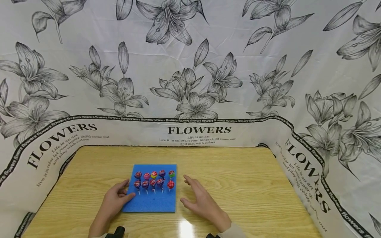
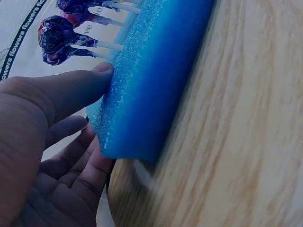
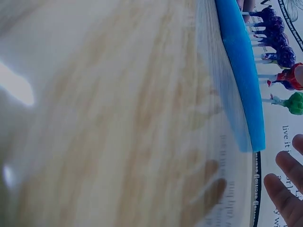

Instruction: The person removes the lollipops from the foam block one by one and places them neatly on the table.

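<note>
Round lollipops (image 1: 153,182) in flat blue foam slab (image 1: 148,204), left hand (image 1: 114,197) gripping its left edge, right hand (image 1: 200,200) loosely spread, grainy table (image 1: 253,195)

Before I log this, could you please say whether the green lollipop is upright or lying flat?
Upright: the lollipop stands on its stick, head clear of the board.

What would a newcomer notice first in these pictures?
In the head view, the eye likely falls first on two rows of round, brightly wrapped lollipops standing in a flat blue foam board on the light wood-grain table. The bare left hand holds the board's left edge; the bare right hand is just off its right edge, not touching. Behind them hangs white cloth printed with grey flowers.
</note>
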